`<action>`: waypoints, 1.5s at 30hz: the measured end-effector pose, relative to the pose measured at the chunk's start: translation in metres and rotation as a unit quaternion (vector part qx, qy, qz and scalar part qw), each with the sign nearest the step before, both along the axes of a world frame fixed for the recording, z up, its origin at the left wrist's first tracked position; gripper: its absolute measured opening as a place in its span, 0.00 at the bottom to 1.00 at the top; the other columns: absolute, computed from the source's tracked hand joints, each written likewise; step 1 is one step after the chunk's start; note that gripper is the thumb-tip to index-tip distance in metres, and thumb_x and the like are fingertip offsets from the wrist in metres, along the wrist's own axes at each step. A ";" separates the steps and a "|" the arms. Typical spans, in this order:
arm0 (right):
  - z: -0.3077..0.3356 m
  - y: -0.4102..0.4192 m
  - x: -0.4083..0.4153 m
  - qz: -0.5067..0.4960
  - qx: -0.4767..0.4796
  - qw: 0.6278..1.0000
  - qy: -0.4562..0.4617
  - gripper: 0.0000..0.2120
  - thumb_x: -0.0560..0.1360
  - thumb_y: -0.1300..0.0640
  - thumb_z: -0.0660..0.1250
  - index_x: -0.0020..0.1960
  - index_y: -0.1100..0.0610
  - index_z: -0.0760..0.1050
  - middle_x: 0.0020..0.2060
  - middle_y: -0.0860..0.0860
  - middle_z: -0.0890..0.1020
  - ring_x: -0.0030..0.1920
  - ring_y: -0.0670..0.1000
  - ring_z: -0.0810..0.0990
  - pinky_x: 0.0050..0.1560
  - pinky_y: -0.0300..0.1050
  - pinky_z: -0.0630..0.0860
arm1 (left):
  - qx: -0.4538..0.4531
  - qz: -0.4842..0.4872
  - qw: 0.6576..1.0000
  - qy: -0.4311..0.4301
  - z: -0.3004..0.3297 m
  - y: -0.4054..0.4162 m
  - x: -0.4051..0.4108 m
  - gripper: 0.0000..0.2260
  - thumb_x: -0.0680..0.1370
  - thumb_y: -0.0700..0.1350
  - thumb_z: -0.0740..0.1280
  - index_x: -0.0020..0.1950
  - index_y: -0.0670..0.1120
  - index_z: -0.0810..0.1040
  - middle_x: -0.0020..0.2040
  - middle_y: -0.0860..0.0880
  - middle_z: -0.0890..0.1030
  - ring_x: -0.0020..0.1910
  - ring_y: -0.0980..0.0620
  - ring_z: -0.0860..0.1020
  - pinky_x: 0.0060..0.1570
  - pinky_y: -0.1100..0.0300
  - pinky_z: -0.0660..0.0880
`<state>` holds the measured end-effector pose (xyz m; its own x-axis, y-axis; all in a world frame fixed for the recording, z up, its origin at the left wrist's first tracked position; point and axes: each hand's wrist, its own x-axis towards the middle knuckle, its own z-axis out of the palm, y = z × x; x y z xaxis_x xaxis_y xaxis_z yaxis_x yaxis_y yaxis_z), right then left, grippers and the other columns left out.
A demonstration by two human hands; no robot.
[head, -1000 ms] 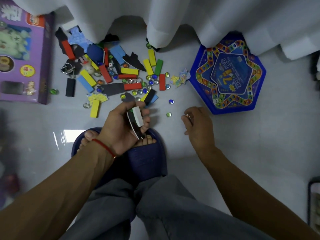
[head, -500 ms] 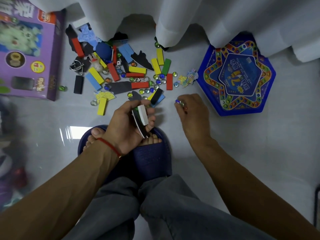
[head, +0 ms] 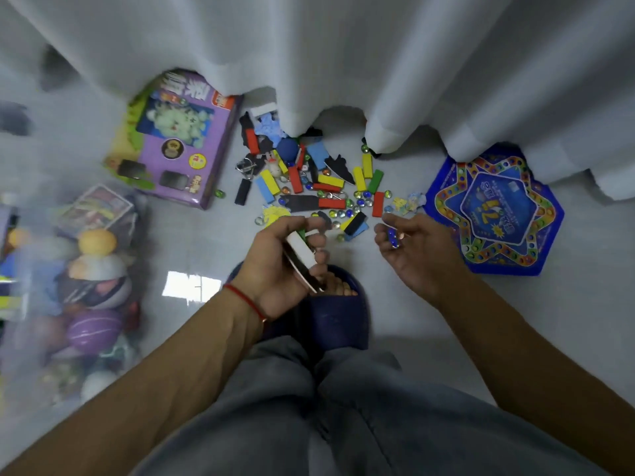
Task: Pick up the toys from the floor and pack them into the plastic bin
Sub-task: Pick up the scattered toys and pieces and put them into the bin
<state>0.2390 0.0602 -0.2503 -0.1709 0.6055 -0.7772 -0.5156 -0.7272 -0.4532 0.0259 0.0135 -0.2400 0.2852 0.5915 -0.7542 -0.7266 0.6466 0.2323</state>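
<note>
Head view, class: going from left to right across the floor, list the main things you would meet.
Plastic bin → purple box → left hand gripping flat pieces → right hand holding marbles → blue star-pattern game board.

Toy pile (head: 309,180) at 12 under curtain (head: 343,56); game box (head: 178,149) at 10, star board (head: 494,211) at 2, plastic bin (head: 68,280) at 9 w/ balls inside; both hands btwn pile & slippers (head: 330,314).
</note>
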 end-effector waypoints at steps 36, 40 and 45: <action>0.180 0.065 -0.114 0.432 0.181 0.786 -0.404 0.11 0.80 0.55 0.67 0.57 0.61 0.79 0.55 0.60 0.83 0.48 0.55 0.83 0.45 0.49 0.81 | 0.125 0.264 0.913 0.285 0.156 -0.057 -0.189 0.09 0.79 0.43 0.64 0.56 0.40 0.77 0.54 0.40 0.76 0.52 0.44 0.78 0.60 0.49 0.78; 0.124 0.077 -0.041 0.424 0.161 0.741 -0.495 0.11 0.79 0.57 0.68 0.56 0.64 0.79 0.51 0.63 0.82 0.43 0.56 0.80 0.43 0.52 0.81 | 0.137 0.136 0.910 0.367 0.119 -0.023 -0.125 0.10 0.79 0.38 0.63 0.59 0.40 0.78 0.53 0.39 0.80 0.47 0.44 0.80 0.49 0.50 0.81; 0.048 0.083 -0.018 0.536 0.235 0.608 -0.536 0.14 0.79 0.57 0.65 0.63 0.54 0.78 0.61 0.57 0.81 0.56 0.56 0.80 0.58 0.56 0.78 | 0.167 -0.071 0.834 0.522 0.039 0.016 -0.088 0.12 0.77 0.37 0.64 0.58 0.47 0.80 0.56 0.46 0.82 0.52 0.49 0.79 0.53 0.50 0.80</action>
